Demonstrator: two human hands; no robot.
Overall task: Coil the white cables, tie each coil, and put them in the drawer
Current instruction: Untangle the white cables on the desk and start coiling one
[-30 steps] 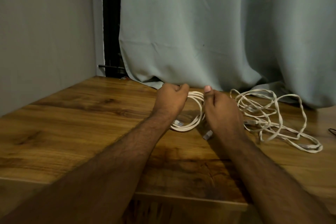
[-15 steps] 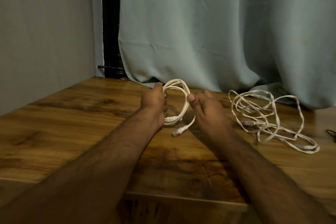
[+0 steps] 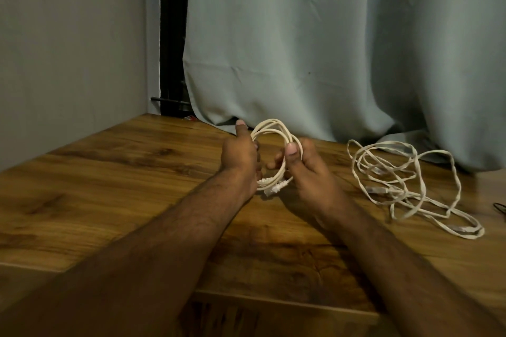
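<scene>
A pale grey-green curtain (image 3: 342, 49) fills the back of our view, hanging down to a wide wooden surface (image 3: 109, 200) with a plain wall on the left. Our two bare forearms reach forward across this surface from the lower corners.

To the right, well apart from our hands, a loose white cable (image 3: 405, 180) lies sprawled on the surface in untidy loops, not yet coiled.

In the middle, raised a little above the surface, is a small white coil (image 3: 273, 131) of several neat rounds. A second ago this coil lay low between our hands; now we have lifted it upright and turned it so its ring faces us.

Our left hand (image 3: 241, 156) grips the coil's left side, fingers curled round the strands and thumb pointing up. Our right hand (image 3: 304, 167) holds the right side, with the thumb pressed over the strands and the fingers (image 3: 273, 164) curled in behind.

Smallest of all, a white plug end (image 3: 273, 189) hangs free at the bottom of the coil, just between our wrists.

We judge the winding of this cable finished and the tying about to begin: the free end probably has to be wrapped round the bundle. No drawer is visible, and the second cable is untouched.
</scene>
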